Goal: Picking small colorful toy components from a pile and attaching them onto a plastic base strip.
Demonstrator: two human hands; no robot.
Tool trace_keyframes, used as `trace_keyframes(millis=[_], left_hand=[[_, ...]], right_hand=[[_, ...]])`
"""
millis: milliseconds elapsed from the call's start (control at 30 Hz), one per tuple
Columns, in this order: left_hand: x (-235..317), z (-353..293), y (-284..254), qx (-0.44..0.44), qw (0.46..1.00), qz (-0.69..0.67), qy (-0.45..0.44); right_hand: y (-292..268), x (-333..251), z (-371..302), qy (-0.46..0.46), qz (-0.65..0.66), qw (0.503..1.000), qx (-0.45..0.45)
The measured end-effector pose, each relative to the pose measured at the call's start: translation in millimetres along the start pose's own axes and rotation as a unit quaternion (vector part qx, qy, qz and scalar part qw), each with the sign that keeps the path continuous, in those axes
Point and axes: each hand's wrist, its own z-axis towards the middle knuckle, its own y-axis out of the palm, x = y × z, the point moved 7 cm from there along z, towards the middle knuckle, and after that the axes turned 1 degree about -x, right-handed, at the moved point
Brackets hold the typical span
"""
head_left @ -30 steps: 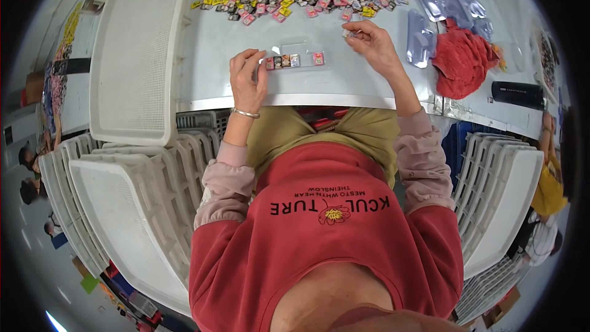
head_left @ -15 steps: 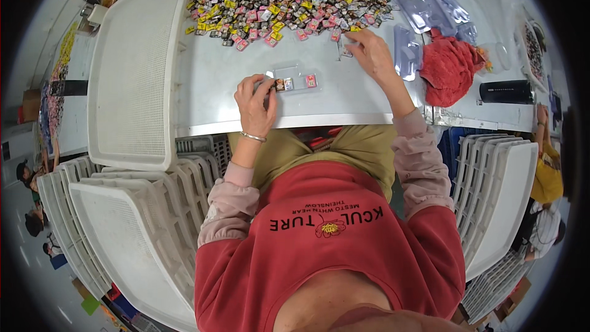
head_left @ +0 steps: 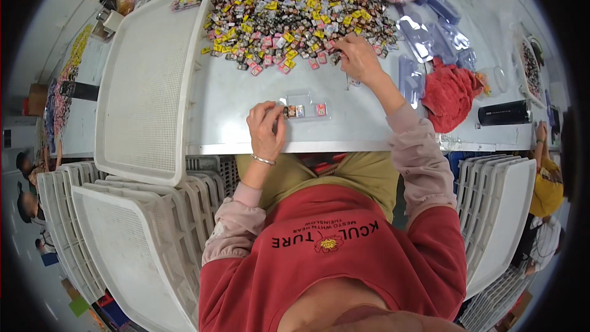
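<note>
At the table's front (head_left: pixel 227 101), the left hand (head_left: pixel 267 130) curls beside a clear tray (head_left: pixel 310 112) holding small blocks (head_left: pixel 300 110), the right hand (head_left: pixel 360 58) extends to the block pile (head_left: pixel 289 21), and whether either pinches anything is unclear.

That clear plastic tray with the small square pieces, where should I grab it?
Probably pinch the clear plastic tray by its right end, coming from the right: that end sticks out free, while the left hand is at the other end. Hold it level, since small coloured square pieces sit inside.
</note>
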Motion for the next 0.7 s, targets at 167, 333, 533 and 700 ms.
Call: trace_keyframes(millis=[167, 333, 533, 700], left_hand=[[-5.3, -3.3, 0.9, 0.003, 1.000, -0.009, -0.017], [-6.3, -1.5, 2.6, -0.008, 1.000, 0.002, -0.028], [-3.7, 4.8, 5.5, -0.016, 0.999, 0.010, -0.035], [-7.4, 4.8, 2.9, -0.015, 0.999, 0.013, -0.047]], right_hand=[[-19.4, 21.6, 62.3, 0.051, 0.138, 0.985, 0.095], [19.6, -8.5, 106.3, 0.009, -0.045, 0.996, 0.073], [22.8, 33.3, 94.2, 0.055, 0.045, 0.994, 0.085], [-8.9, 78.6, 90.0, 0.121, 0.066, 0.983, 0.121]])
